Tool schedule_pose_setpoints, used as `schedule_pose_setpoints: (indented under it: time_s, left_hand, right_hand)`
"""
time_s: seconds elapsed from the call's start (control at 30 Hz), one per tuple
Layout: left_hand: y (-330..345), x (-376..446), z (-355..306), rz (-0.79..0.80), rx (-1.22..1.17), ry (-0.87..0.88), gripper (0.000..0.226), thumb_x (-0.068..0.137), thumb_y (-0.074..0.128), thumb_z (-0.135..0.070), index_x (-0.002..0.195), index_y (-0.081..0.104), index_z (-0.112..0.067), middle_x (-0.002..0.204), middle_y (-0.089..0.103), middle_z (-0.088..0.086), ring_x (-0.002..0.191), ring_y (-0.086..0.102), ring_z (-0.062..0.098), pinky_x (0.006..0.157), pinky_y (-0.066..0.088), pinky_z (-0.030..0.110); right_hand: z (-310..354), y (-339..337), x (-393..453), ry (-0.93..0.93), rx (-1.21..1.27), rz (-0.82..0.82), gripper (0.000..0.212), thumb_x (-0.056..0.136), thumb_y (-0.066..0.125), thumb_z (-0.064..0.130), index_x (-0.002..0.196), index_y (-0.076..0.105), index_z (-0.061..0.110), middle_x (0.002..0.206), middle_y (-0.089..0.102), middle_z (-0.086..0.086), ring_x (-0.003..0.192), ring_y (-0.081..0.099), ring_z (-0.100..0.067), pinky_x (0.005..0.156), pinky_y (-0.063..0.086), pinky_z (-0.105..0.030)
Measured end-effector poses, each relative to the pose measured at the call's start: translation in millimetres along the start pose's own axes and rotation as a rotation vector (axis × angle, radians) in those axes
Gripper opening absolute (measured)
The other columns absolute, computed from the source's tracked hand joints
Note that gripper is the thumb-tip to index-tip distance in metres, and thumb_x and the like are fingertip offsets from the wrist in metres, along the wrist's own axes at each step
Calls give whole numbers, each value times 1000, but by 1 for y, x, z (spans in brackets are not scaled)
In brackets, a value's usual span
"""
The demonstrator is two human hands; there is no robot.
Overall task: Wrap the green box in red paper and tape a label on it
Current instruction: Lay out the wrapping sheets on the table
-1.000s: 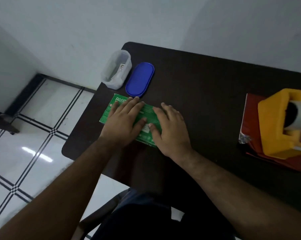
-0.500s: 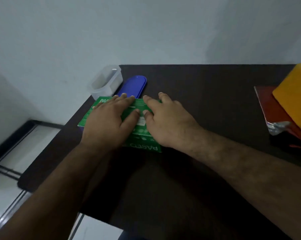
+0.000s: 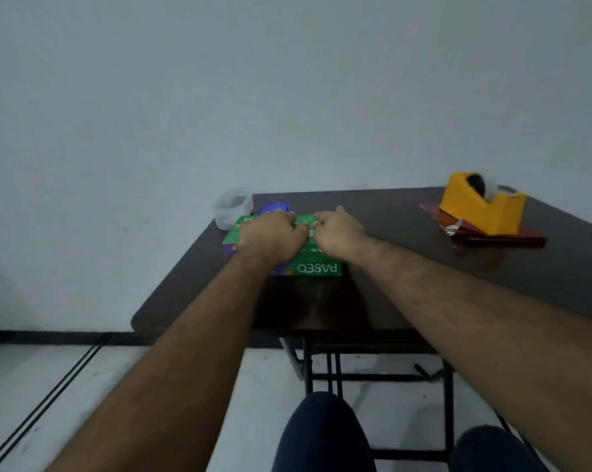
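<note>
While the dark table (image 3: 406, 233) fills the middle of the frame, your green box (image 3: 316, 265) lies flat at its left end. Both your left hand (image 3: 270, 236) and right hand (image 3: 340, 233) rest on the box; whether the fingers grip cannot be told. At upper right, the yellow tape dispenser (image 3: 481, 207) sits on the red paper (image 3: 502, 235).

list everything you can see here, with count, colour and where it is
green box: 1, green with white lettering, left part of the table, under both hands
table: 1, dark brown, against the wall
clear container: 1, translucent, far left corner of the table
blue lid: 1, blue, behind the box, mostly hidden
tape dispenser: 1, yellow, far right, on the red paper
red paper: 1 folded stack, red, far right of the table
left hand: 1, on the box top
right hand: 1, on the box top, fingers curled
</note>
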State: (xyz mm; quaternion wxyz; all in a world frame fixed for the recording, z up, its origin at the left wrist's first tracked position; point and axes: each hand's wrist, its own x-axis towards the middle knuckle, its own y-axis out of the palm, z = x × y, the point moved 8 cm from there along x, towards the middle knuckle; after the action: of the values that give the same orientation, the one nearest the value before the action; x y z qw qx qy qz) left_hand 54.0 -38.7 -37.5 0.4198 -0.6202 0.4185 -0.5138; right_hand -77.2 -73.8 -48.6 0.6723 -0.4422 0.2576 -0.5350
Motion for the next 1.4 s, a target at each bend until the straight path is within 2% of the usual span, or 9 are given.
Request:
schedule_pose_setpoints:
  time_s: [0.4,0.57,0.7,0.83,0.93,1.0,1.13,1.23,1.4]
  left_hand:
    - [-23,-25,89,-23,-24,-46,68,93,29,-62,145,60,-33,141,67,9,125,63,33,101,50,42]
    - [-30,-20,78,-82,36,-20,45,103,37,-49,123,69,-23,121,74,10,111,67,31,104,44,45]
    - [-46,-25,17,-318,-57,107,37,104,48,-41,109,73,-14,105,76,14,100,70,37,85,51,40]
    - [-33,-12,-65,-255,-379,184,42,92,51,-48,107,74,-16,105,78,8,102,71,32,87,57,40]
    - [-9,12,-123,-136,-546,195,35,93,60,-44,110,77,-19,108,78,1,104,71,24,95,57,39]
    - [13,28,-160,-53,-584,178,26,94,68,-38,108,78,-19,107,78,-2,103,72,21,96,58,38]
    - [63,63,-215,92,-742,80,18,90,72,-36,91,78,-19,85,78,-1,78,77,22,82,66,42]
    - [83,77,-247,154,-771,97,13,89,76,-34,91,78,-21,83,78,-1,71,78,21,78,66,39]
    - [92,84,-296,171,-568,395,45,78,82,-31,122,76,-26,118,76,-5,109,69,15,96,57,36]
  right_hand:
    - [76,45,-5,-37,46,-27,49,112,32,37,156,48,21,174,7,-19,144,48,-37,114,43,-39]
    - [69,36,1,-113,110,-51,42,111,36,35,131,67,15,149,53,-19,135,54,-34,103,44,-34]
    - [29,-10,-2,-131,114,-221,36,109,45,34,112,72,11,117,73,-12,114,65,-34,90,51,-36]
    - [-52,-73,-10,-26,35,-390,29,106,51,38,102,68,16,95,66,-1,93,63,-27,71,38,-31]
    - [-120,-120,-16,32,-38,-527,27,102,59,38,113,69,16,111,69,-6,104,63,-27,77,46,-34]
    - [-166,-150,-23,88,-52,-658,35,97,67,35,124,68,13,127,65,-7,122,57,-27,99,49,-38]
    - [-250,-178,-27,321,-10,-769,80,82,82,35,150,47,12,156,43,-12,148,36,-31,118,38,-44]
    - [-286,-175,-20,455,174,-758,100,74,91,37,154,39,10,154,44,-11,141,46,-31,106,47,-40]
    - [-312,-162,-3,538,329,-748,91,70,95,28,147,49,13,142,57,-8,126,60,-30,87,47,-32]
